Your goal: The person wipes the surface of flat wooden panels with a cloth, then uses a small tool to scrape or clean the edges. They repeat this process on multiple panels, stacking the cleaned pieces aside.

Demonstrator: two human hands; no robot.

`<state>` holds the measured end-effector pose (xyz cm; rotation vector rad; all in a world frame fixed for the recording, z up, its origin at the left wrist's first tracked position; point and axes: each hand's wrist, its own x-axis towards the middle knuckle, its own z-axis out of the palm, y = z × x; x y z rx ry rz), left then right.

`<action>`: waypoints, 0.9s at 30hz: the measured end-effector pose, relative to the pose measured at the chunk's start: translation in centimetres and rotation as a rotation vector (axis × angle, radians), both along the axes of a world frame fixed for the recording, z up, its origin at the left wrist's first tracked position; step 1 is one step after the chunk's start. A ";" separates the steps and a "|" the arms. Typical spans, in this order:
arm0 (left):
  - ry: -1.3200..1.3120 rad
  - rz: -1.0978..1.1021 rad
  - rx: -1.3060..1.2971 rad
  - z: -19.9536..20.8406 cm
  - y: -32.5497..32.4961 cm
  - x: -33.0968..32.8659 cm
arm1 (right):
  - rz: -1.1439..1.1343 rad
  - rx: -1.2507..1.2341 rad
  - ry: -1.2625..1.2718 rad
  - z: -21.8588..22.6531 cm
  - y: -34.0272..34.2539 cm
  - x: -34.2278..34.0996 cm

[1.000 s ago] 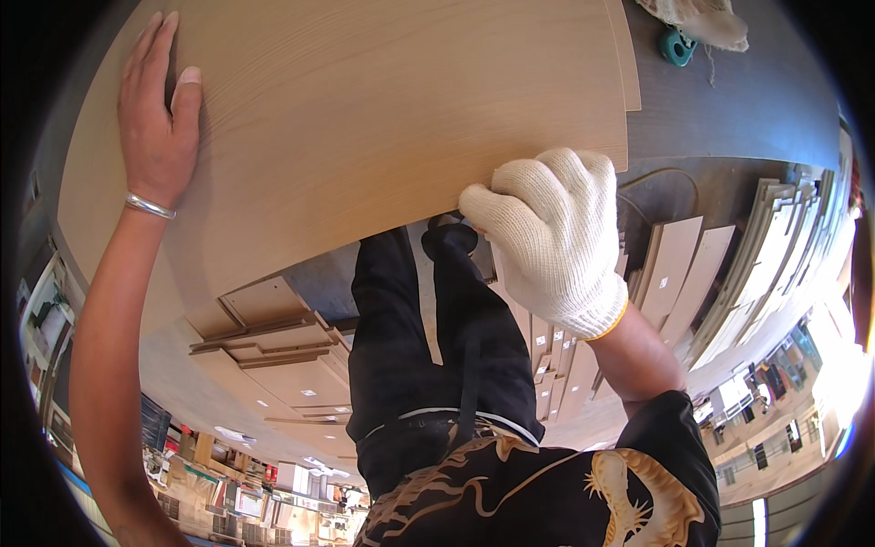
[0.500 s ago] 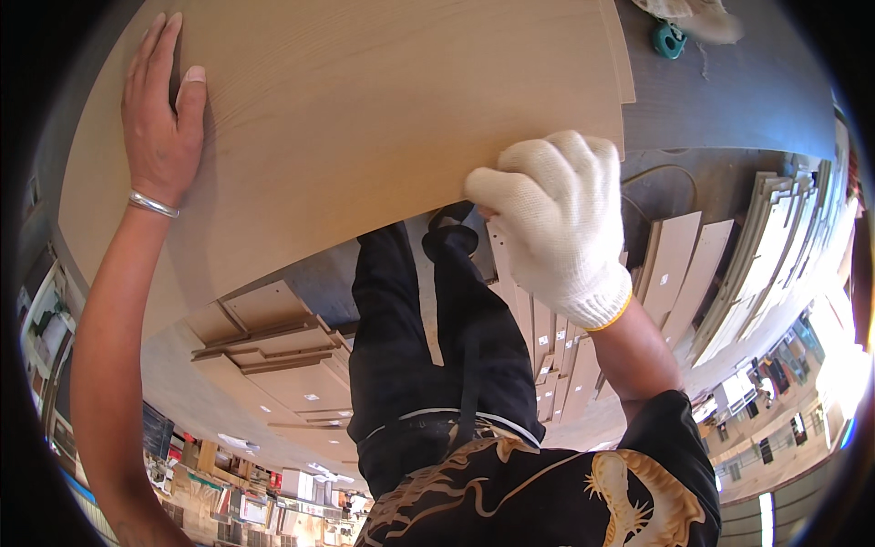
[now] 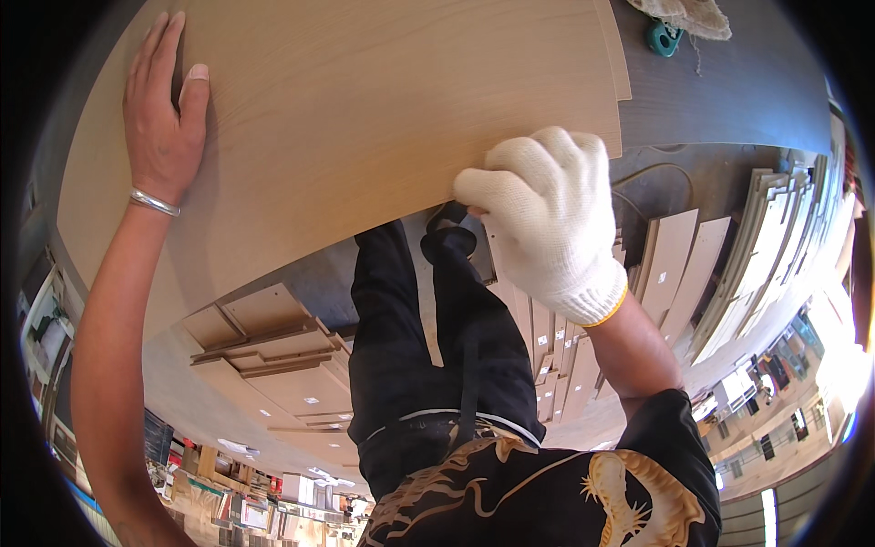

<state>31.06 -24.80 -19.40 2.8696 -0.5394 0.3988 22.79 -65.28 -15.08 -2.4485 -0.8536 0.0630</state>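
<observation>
A wide light-brown wood-grain board spreads across the top of the view. My bare left hand, with a silver bangle at the wrist, lies flat on its left part, fingers stretched out. At the board's near edge, toward the right corner, is my right hand in a white knitted glove with a yellow cuff rim. Its fingers are curled closed against the edge. What they hold, if anything, is hidden.
Under the board on the right lies a dark panel bearing a teal ring-shaped tool and a tan cloth. Cut board pieces are stacked on the floor behind me; long strips lean at the right.
My gloved right hand has slid a little left along the board's edge. The cloth at the top right, blurred before, now shows sharply. My left hand stays in place.
</observation>
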 end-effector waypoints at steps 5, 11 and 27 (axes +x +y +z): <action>-0.014 -0.006 -0.011 -0.1 0.0 0.1 | -0.048 0.039 -0.058 0.0 -0.2 0.0; -0.013 -0.005 -0.010 0.0 -0.1 0.1 | -0.013 0.048 0.022 0.8 -0.6 0.1; 0.028 0.004 -0.010 0.3 -0.3 -0.3 | -0.717 0.095 0.589 3.8 -4.5 -1.1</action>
